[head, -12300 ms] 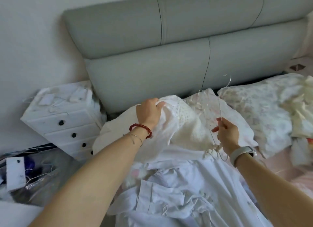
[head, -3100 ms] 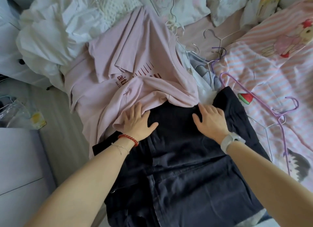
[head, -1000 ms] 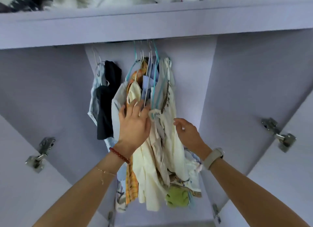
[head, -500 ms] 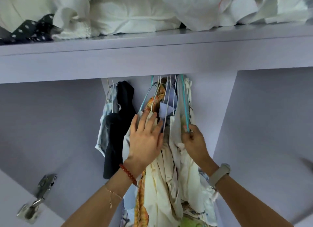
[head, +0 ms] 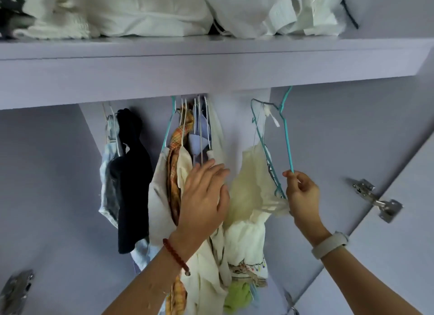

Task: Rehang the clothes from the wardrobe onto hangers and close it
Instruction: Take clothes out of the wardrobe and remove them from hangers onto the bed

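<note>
While the teal wire hanger (head: 287, 136) is pinched by the right hand (head: 303, 192) at three o'clock and hanging clothes (head: 178, 173) are pressed by the flat-fingered left hand (head: 204, 197), the cream top (head: 253, 180) could be slid off by tilting.

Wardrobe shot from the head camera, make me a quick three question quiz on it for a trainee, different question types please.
1. True or false: the right hand pinches the teal hanger that carries the cream garment.
2. The left hand presses flat against: A) the black garment B) the bunched hanging clothes C) the shelf.
3. Fill in: folded white fabric sits ___ the shelf.

Key: 1 true; 2 B; 3 on.
</note>
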